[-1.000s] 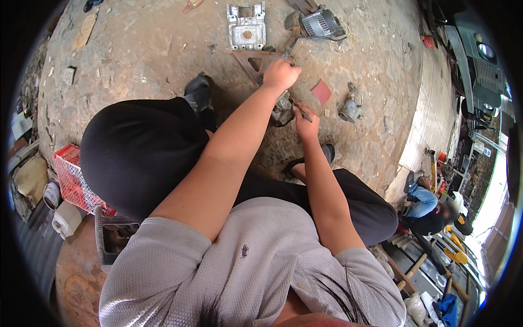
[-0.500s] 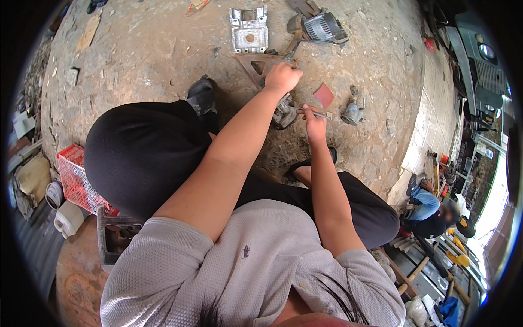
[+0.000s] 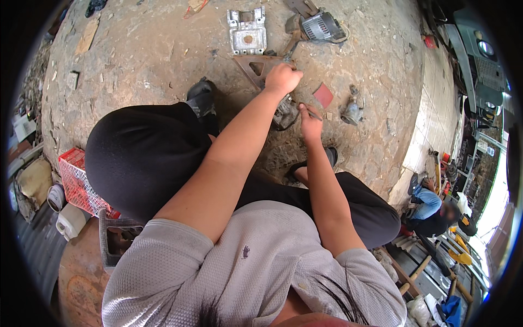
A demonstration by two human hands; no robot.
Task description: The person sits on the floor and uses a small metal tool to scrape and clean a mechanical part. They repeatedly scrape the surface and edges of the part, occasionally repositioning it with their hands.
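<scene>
My left hand [image 3: 284, 79] is closed in a fist over the near corner of a rusty triangular bracket [image 3: 253, 66]; whatever it grips is hidden beneath it. Just below that fist sits a dark, greasy metal machine part [image 3: 284, 113]. My right hand [image 3: 311, 124] pinches a slim grey metal rod [image 3: 315, 115] beside this part, the rod lying slantwise across the fingers. Whether its far end touches the part I cannot tell. A reddish square of sandpaper-like sheet [image 3: 323, 95] lies on the ground beyond my right hand.
Farther off lie a silver metal housing [image 3: 248, 38] and a finned alternator-like unit [image 3: 322, 27]. A small grey metal part [image 3: 353, 111] rests to the right. A red-and-white crate [image 3: 76, 174] stands at the left. Another person [image 3: 427, 204] sits at the far right.
The rod in my right hand has turned and now shows less of its length, and that hand has shifted slightly left. My left hand stays in place.
</scene>
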